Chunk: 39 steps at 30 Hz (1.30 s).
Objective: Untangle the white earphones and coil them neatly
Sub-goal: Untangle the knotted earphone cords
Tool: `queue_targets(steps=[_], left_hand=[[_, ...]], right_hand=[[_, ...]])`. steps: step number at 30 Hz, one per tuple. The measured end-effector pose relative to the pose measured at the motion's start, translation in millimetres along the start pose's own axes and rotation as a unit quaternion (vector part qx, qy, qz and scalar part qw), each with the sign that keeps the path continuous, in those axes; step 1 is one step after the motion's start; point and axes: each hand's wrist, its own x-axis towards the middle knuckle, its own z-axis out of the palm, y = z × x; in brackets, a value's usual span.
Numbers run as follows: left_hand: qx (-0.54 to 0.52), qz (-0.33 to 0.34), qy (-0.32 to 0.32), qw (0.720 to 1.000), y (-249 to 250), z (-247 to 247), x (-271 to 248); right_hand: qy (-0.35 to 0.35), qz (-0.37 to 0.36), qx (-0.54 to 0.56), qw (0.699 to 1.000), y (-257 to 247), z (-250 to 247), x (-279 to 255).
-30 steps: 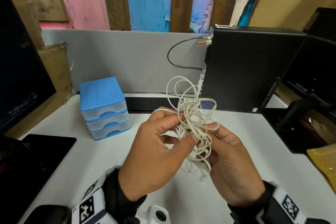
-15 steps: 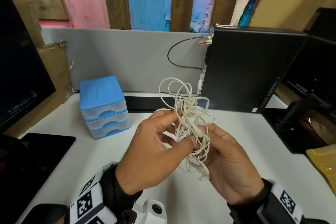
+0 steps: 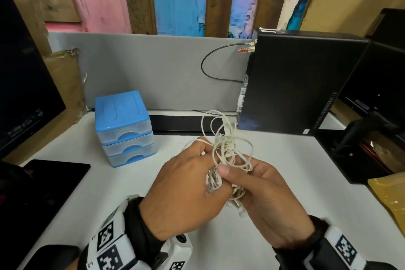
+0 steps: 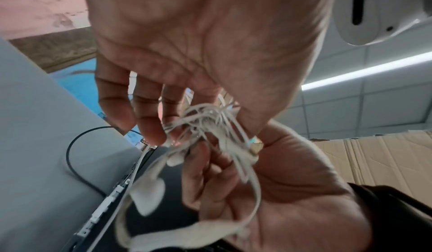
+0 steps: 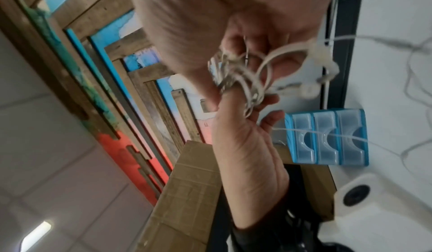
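Above desk (image 3: 109, 193), earphones (image 3: 228, 151) pinched between both hands.

The white earphones (image 3: 226, 155) are seen as one tangled knot of thin cord, held up above the table (image 3: 105, 184). Several loose loops are thrown upward from the knot, while an earbud is left dangling beneath it. The cord is bunched tightly at the middle.
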Motion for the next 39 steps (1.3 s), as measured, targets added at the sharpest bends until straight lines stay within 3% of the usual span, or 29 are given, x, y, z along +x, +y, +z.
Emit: queue_targets(steps=[2,4,7,10,13,15,16,17,19,21,23,25,28,34,37,39], left_hand=[[-0.005,-0.003,0.041,0.999,1.3,-0.4,-0.5],[-0.014,0.0,0.123,0.992,-0.1,-2.3,-0.4],[0.01,0.06,0.217,0.974,0.5,-3.5,0.0],[0.084,0.104,0.228,0.964,-1.2,2.1,0.9],[0.091,0.124,0.233,0.96,-4.5,6.7,2.0],[0.002,0.112,0.242,0.964,-5.2,7.0,3.3],[-0.083,0.074,0.241,0.964,-5.6,6.4,4.7],[-0.178,0.021,0.234,0.955,-5.6,6.3,6.6],[-0.351,-0.072,0.201,0.912,-5.2,8.6,10.4],[-0.409,-0.102,0.179,0.889,-5.6,12.4,11.5],[-0.365,-0.073,0.176,0.911,-8.4,16.1,10.5],[-0.315,-0.043,0.162,0.934,-12.9,18.5,8.9],[-0.31,-0.038,0.142,0.939,-15.5,18.9,9.7],[-0.323,-0.045,0.13,0.936,-12.4,17.5,10.2],[-0.342,-0.05,0.133,0.929,-10.9,16.3,10.5],[-0.352,-0.048,0.127,0.926,-9.5,16.4,10.1]], right_hand=[[0.026,0.004,0.029,0.999,1.9,-1.9,1.8],[0.054,-0.01,0.051,0.997,-1.6,-1.4,2.5],[0.085,-0.052,0.023,0.995,-6.4,-1.7,1.9],[0.112,-0.082,-0.021,0.99,-5.4,0.2,-0.4],[0.141,-0.106,-0.064,0.982,-5.8,4.0,-3.1],[0.156,-0.099,-0.042,0.982,-7.2,1.7,-1.7],[0.163,-0.084,-0.018,0.983,-8.3,-0.3,-0.1],[0.17,-0.066,0.003,0.983,-8.4,-3.7,1.9],[0.169,-0.032,0.018,0.985,-9.7,-7.5,5.8],[0.15,-0.012,-0.012,0.988,-8.5,-10.2,8.9],[0.129,0.001,-0.087,0.988,-5.4,-13.0,10.5],[0.116,-0.025,-0.258,0.959,-2.3,-17.9,10.0],[0.133,-0.161,-0.477,0.854,-5.0,-23.7,5.2],[0.187,-0.354,-0.458,0.793,-8.8,-19.7,-0.1],[0.197,-0.391,-0.478,0.761,-6.3,-15.3,-2.5],[0.166,-0.375,-0.491,0.769,-4.0,-15.3,-0.4]])
